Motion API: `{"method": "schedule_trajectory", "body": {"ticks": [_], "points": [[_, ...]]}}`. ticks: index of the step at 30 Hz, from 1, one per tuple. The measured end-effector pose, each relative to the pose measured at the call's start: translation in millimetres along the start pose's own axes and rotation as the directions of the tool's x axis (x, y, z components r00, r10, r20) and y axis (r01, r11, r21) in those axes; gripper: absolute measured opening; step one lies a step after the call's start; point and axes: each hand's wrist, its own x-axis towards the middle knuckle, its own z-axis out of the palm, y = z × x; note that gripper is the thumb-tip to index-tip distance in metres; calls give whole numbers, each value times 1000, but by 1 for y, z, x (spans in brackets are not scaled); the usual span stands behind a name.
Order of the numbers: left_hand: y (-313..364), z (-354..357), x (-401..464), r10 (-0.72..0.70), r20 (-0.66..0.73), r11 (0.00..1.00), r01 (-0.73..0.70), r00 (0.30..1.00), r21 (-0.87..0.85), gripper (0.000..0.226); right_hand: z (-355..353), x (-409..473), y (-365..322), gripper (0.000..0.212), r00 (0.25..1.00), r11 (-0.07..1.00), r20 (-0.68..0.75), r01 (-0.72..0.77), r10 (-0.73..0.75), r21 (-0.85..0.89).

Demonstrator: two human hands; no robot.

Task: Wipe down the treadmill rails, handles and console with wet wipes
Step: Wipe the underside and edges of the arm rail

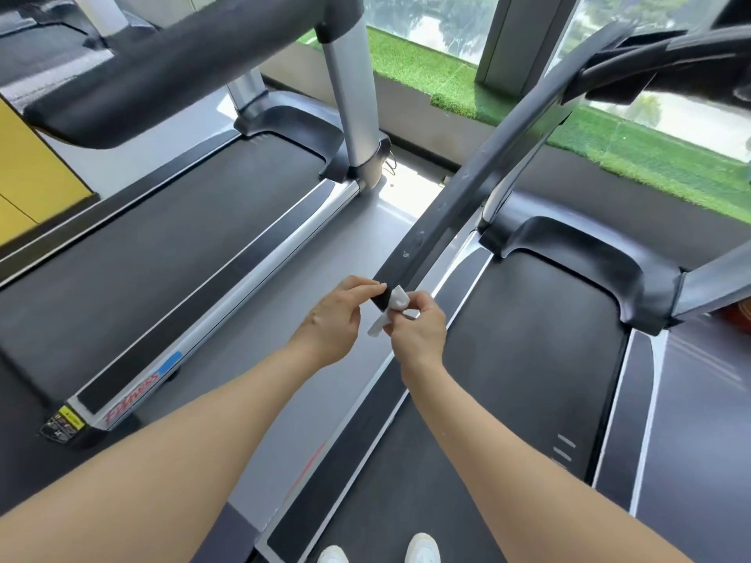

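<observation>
A long black handrail (pixel 479 180) of the treadmill I stand on runs from the console (pixel 658 54) at the upper right down to the middle of the view. Its near end lies between my two hands. My left hand (pixel 337 314) pinches that end from the left with thumb and fingers. My right hand (pixel 418 331) holds a small white wet wipe (pixel 392 308) against the rail's tip. Part of the wipe hangs crumpled below the fingers. The treadmill belt (pixel 524 359) stretches beneath, and my white shoes show at the bottom edge.
A second treadmill (pixel 195 221) stands to the left with a silver upright (pixel 353 95) and a black handrail (pixel 174 71). A grey floor strip (pixel 292 327) separates the two machines. Artificial grass (pixel 447 79) and windows lie beyond. A yellow panel (pixel 28 164) is at far left.
</observation>
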Motion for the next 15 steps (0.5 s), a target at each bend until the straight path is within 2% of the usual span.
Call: {"method": "schedule_trajectory", "body": {"ticks": [3,6,10,15], "points": [[16,-14,2,-181,-63,981,175,982,-88,36,-5,-7,-25,17,990,999,140,4,-10,41],[39,-29,13,-332,-92,918,298,939,-262,25,-18,6,-65,17,980,995,199,-12,-8,101],[82,-37,47,-375,-46,848,323,926,-420,19,-51,28,-109,22,958,972,286,-88,23,219],[148,-25,103,-338,52,752,303,940,-585,19,-103,71,-150,23,942,946,335,-116,9,303]]}}
